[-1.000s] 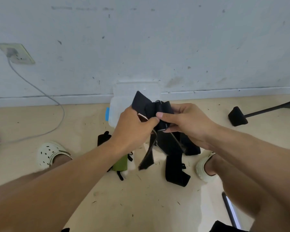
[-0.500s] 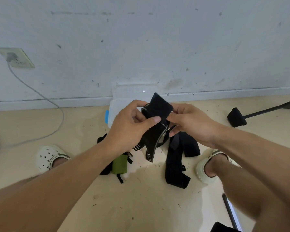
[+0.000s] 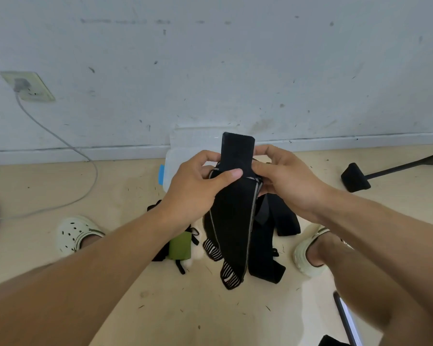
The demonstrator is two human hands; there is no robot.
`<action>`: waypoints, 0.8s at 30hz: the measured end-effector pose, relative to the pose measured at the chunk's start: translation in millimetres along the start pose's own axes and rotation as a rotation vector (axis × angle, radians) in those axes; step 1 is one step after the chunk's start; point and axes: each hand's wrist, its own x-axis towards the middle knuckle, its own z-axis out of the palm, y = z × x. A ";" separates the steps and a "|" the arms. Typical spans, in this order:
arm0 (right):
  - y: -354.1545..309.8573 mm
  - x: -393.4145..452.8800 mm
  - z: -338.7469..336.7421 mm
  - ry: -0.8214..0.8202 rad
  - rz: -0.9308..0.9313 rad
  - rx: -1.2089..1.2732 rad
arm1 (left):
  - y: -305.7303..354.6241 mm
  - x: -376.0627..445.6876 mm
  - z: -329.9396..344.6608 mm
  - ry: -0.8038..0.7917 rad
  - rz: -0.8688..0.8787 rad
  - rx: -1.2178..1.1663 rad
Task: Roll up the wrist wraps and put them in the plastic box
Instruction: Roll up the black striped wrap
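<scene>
Both hands hold a black wrist wrap (image 3: 235,221) up in front of me. My left hand (image 3: 198,186) pinches it near the top with the thumb across its front. My right hand (image 3: 285,178) grips the same top part from the right side. The wrap's short black end sticks up above my fingers; its long body with grey edging and striped ends hangs down. The clear plastic box (image 3: 183,151) stands on the floor by the wall, mostly hidden behind my hands. More black wraps (image 3: 283,221) lie on the floor below, and a green and black one (image 3: 179,245) lies to the left.
My feet in pale clogs (image 3: 73,233) (image 3: 308,250) stand either side of the pile. A grey cable (image 3: 60,146) runs from a wall socket down across the floor at left. A black foot on a rod (image 3: 355,181) lies at right. The wall is close ahead.
The bunched wrap has been straightened out: its end now stands upright above my fingers and its long part hangs flat. Both hands have moved closer together at its top.
</scene>
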 end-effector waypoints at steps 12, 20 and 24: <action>-2.4 1.2 -5.0 0.090 -0.069 -0.059 | -5.5 1.4 -0.1 0.228 0.073 -0.043; -10.7 -3.0 -19.6 0.090 -0.085 -0.401 | -3.9 12.3 -10.6 0.323 -0.027 -0.176; -17.2 -5.7 -26.1 0.087 -0.112 -0.534 | -2.3 13.0 -12.3 0.324 -0.030 -0.201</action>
